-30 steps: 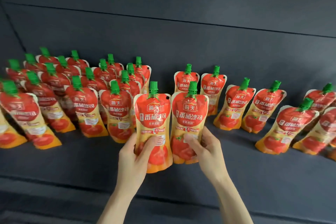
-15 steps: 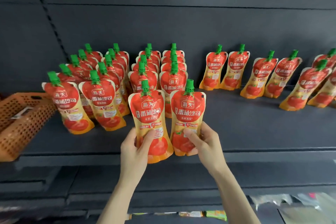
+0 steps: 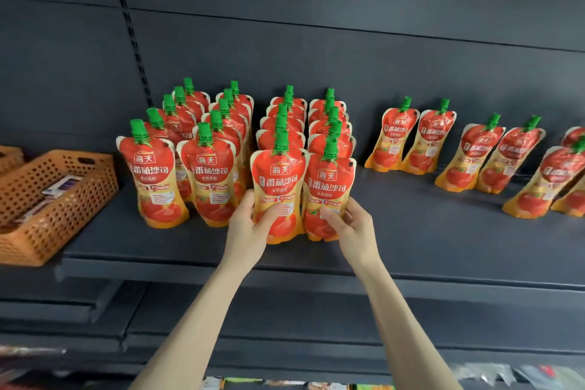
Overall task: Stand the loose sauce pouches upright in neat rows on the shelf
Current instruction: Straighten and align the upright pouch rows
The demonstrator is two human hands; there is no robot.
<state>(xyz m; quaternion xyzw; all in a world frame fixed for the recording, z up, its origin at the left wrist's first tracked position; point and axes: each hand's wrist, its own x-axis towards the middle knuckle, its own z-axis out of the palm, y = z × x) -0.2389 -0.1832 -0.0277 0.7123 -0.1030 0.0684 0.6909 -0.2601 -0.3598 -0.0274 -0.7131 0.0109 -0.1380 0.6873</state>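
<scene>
Pouches in both hands, near the front edge of the shelf [image 3: 427, 241]. My left hand [image 3: 250, 226] is wrapped round the lower half of the left pouch [image 3: 278, 172], thumb across the printed front, fingers curled behind. My right hand [image 3: 353, 228] pinches the right pouch [image 3: 329, 182] low down, thumb on the label, fingers round its outer side. Both tomato sauce pouches are upright, green caps on top, their sides touching. They head two of the neat rows [image 3: 285, 128] that run straight back toward the back panel [image 3: 348, 57]. Two more rows stand just to the left, front pouches facing me. Along the back edge toward the right end, the loose pouches [image 3: 395, 139] lean tilted against the panel in pairs, well apart from my two. At the left end sits an orange perforated basket [image 3: 63, 222] with a few packets [image 3: 60, 187] inside.
</scene>
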